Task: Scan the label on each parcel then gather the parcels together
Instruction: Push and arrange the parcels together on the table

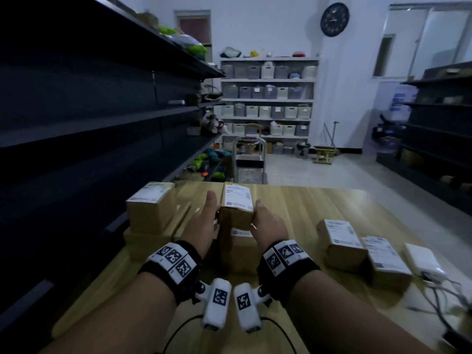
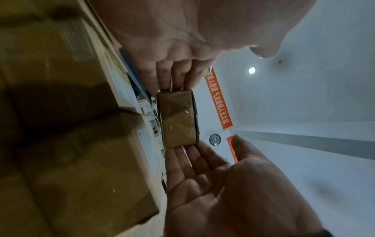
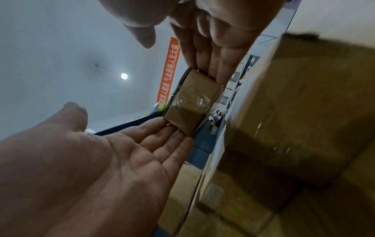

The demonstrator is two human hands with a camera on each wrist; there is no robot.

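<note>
Cardboard parcel (image 1: pixel 237 210) pressed between straight fingers of left hand (image 1: pixel 204 226) and right hand (image 1: pixel 268 223), above stack (image 1: pixel 150 215) near table (image 1: pixel 306 203) left edge. Two labelled parcels (image 1: pixel 342 244) remaining apart near right edge; gathering judged incomplete, scan status not determinable.

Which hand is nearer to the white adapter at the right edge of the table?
The right. The right hand presses the right side of the held parcel, on the side toward the white adapter; the left hand presses the parcel's far side.
</note>
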